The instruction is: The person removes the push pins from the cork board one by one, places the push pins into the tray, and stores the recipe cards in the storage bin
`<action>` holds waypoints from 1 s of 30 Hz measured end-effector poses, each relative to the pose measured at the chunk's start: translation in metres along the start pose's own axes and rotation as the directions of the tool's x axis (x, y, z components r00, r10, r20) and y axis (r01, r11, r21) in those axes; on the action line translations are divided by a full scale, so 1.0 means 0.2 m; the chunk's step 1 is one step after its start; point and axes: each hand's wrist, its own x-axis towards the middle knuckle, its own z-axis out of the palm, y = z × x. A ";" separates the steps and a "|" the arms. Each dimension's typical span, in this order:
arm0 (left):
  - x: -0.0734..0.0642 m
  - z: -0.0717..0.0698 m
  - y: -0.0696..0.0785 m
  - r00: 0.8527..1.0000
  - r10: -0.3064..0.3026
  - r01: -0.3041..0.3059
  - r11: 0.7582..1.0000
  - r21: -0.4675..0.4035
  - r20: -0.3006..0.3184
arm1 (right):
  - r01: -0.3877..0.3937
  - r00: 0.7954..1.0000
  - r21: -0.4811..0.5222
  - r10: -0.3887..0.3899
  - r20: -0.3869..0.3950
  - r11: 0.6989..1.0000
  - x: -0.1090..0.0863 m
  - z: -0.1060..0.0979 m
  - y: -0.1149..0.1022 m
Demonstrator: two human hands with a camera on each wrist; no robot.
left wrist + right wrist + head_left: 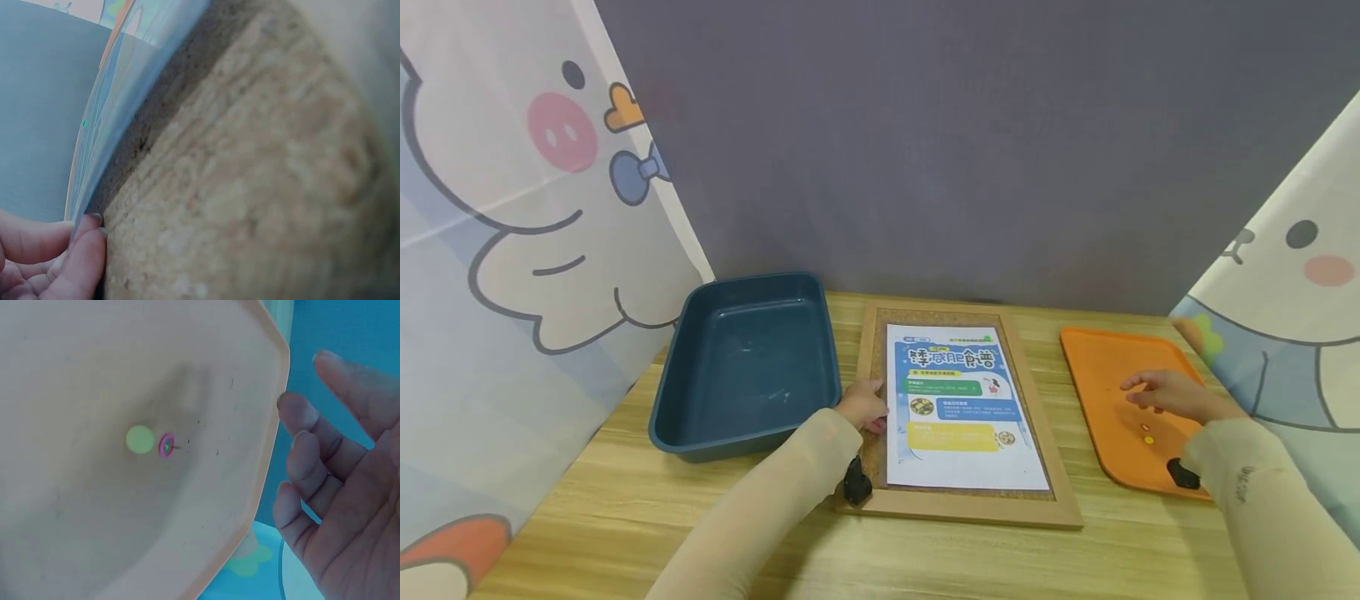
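Observation:
A printed sheet of paper (962, 467) with Chinese text lies on a framed cork board (874, 467). At the sheet's left edge, my left hand (863, 405) pinches the paper between thumb and fingers; the left wrist view shows the paper's edge (140, 81) standing off the cork (237, 187). A green pushpin (987, 339) sits at the sheet's top right corner. My right hand (1176, 394) hovers over the orange tray (1093, 358), fingers loosely bent and holding nothing. Below it on the tray lie a yellow pushpin (140, 439) and a pink-rimmed pushpin (167, 445).
Left of the board stands a deep dark blue bin (760, 358). Everything rests on a wood-grain table (925, 558). A grey panel (910, 150) rises behind, with cartoon-printed cloths (490, 333) at both sides.

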 end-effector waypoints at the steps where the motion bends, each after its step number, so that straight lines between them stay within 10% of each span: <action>1: 0.00 0.00 0.00 1.000 -0.002 0.002 1.000 0.000 0.000 | 0.004 1.000 -0.002 -0.004 0.002 1.000 0.01 0.00 -0.01; 30: -0.01 0.00 0.00 1.000 0.030 -0.030 1.000 0.002 -0.001 | 0.043 0.999 -0.152 -0.044 -0.006 0.987 0.30 0.07 -0.29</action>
